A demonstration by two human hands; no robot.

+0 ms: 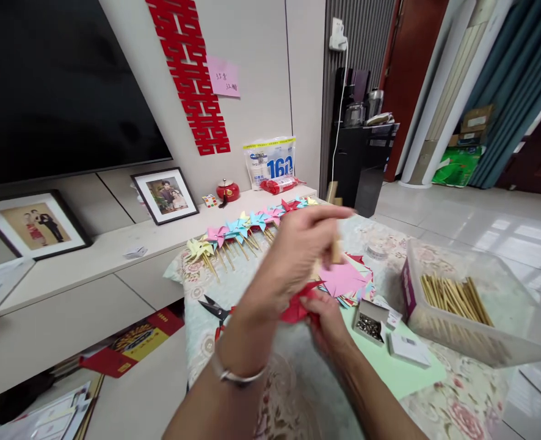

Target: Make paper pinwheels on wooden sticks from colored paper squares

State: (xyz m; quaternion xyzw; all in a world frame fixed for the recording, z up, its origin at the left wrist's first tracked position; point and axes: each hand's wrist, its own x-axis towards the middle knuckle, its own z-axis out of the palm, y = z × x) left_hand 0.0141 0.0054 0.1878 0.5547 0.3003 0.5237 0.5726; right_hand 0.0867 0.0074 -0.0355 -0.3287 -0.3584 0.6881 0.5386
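My left hand (302,244), with a bracelet on its wrist, is raised over the tablecloth and smeared by motion. Its fingers are curled round a pale wooden piece (332,192); the exact kind is unclear. Below it, my right hand (328,315) pinches a red paper pinwheel (294,310), partly covered by my left forearm. Beyond the right hand lies a stack of pinwheel papers with a pink sheet (344,279) on top. An opened small box of metal pins (370,329) sits to the right on green paper (419,373). Black-bladed scissors (214,308) lie left of my forearm.
Finished pinwheels (238,229) on sticks line the table's far edge. A clear plastic bin (472,263) holding wooden sticks (453,296) stands at the right. A closed white box (410,349) lies near it. Behind are a white cabinet (160,244), framed photos (165,195) and a television (60,85).
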